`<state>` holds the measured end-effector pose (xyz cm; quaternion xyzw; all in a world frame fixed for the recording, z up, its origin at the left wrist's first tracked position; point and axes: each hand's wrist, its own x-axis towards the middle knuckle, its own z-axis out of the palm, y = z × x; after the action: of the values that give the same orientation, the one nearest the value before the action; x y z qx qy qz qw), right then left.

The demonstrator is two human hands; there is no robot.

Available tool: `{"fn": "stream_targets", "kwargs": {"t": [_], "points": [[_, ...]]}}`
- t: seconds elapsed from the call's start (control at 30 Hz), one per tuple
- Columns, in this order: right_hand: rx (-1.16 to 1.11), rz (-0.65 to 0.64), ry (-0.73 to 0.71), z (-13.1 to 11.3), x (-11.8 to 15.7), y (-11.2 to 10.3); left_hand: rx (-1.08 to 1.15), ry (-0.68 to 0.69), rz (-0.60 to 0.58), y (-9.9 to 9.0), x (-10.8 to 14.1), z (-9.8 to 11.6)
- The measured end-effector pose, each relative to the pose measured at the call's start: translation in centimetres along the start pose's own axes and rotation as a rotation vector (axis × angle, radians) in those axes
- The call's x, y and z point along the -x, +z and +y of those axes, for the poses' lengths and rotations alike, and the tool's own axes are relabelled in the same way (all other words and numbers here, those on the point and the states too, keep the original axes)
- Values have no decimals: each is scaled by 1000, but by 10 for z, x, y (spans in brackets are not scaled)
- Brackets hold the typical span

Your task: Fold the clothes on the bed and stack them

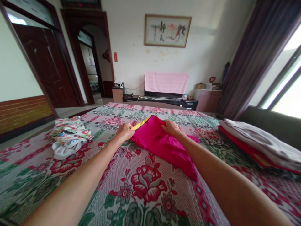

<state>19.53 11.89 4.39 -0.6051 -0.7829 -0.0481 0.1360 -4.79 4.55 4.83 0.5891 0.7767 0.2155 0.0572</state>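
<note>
A magenta garment (155,138) with a yellow strip along its upper left edge lies on the flowered bed cover (145,201). My left hand (125,131) pinches its left corner, by the yellow strip. On the garment's upper right part is my right hand (171,128), its fingers closed on the cloth. The fabric is fairly flat between both hands, and bunched under my right forearm. One pointed end reaches toward me at the lower right.
A crumpled patterned garment (70,128) and a white sandal (66,150) lie at the left. Folded clothes (261,141) are stacked at the right. Beyond the bed stand a low black cabinet (164,101) and a screen under a pink towel (166,82).
</note>
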Motion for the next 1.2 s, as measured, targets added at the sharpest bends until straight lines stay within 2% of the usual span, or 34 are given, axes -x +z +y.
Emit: {"fn": "stream_targets", "kwargs": {"t": [0.1, 0.17, 0.23, 0.33, 0.43, 0.53, 0.67, 0.77, 0.87, 1.03, 1.1, 1.2], "points": [[-44, 5, 71, 1, -11, 6, 65, -24, 111, 10, -13, -1], [-74, -13, 91, 7, -15, 9, 100, 10, 154, 18, -14, -3], [-83, -56, 81, 18, -15, 9, 98, 145, 218, 26, -8, -5], [-57, -147, 21, 40, -6, 2, 72, 443, 331, 40, 5, -10], [-47, -181, -25, 61, 13, -6, 72, 639, 312, 54, 16, -12], [-45, -147, -60, 75, 32, -10, 43, 733, 283, 62, 21, -12], [-51, -103, -32, 86, 50, -7, -4, 723, 304, 61, 27, -8], [-53, -94, 58, 90, 59, -4, -3, 698, 304, 58, 38, -2], [-45, -58, 157, 93, 67, -2, 41, 707, 274, 58, 55, 6], [-77, -33, 179, 94, 76, -3, 8, 736, 191, 58, 82, 22], [-93, -39, 195, 96, 77, -5, -25, 731, 138, 54, 88, 28], [-126, -44, 203, 100, 75, -8, -77, 707, 125, 45, 93, 39]]}}
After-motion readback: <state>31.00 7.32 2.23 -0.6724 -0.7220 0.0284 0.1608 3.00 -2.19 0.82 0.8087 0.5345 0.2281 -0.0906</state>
